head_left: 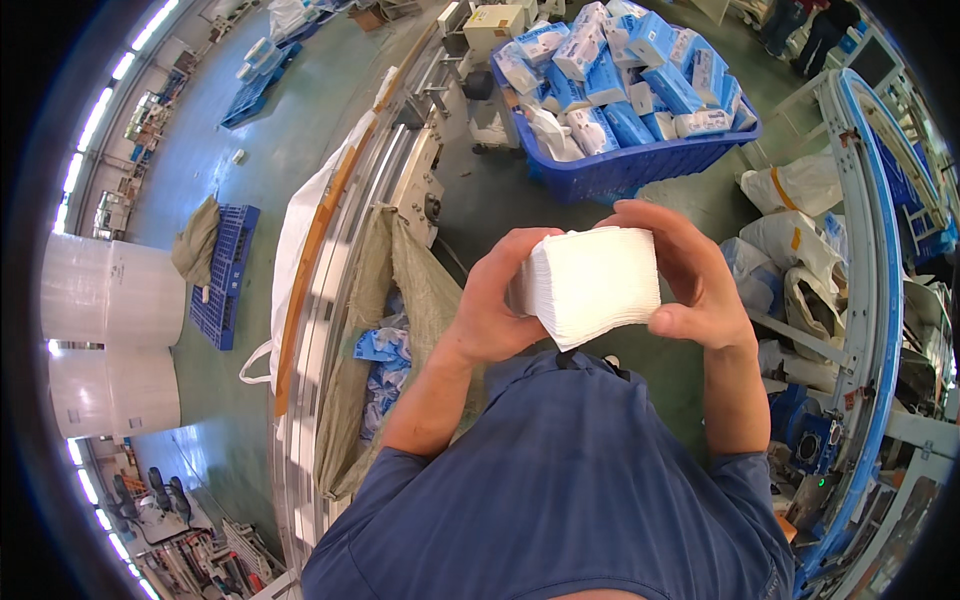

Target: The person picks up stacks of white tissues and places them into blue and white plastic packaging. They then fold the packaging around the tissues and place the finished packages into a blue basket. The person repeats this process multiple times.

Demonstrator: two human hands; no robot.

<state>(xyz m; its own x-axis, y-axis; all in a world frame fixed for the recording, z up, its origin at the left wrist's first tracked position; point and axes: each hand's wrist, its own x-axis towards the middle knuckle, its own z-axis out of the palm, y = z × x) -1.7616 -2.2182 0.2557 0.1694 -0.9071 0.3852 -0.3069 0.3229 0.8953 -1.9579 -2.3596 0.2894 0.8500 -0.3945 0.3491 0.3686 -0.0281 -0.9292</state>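
Note:
A thick stack of white folded tissues [604, 284] is held up in front of my chest, its layered edges showing along the left and lower sides. My left hand [497, 295] is closed round the stack's left side, with the thumb at the lower corner. From the other side my right hand [703, 278] grips it, fingers over the far right corner and thumb by the right edge. The fingertips behind the stack are partly hidden.
Ahead stands a blue plastic tub [640, 172] heaped with blue-and-white tissue packs [603, 78]. A conveyor rail [335, 260] runs along my left, beside an open woven sack [425, 262] holding blue-and-white wrappers [385, 360]. A blue-edged machine frame [882, 250] curves along my right.

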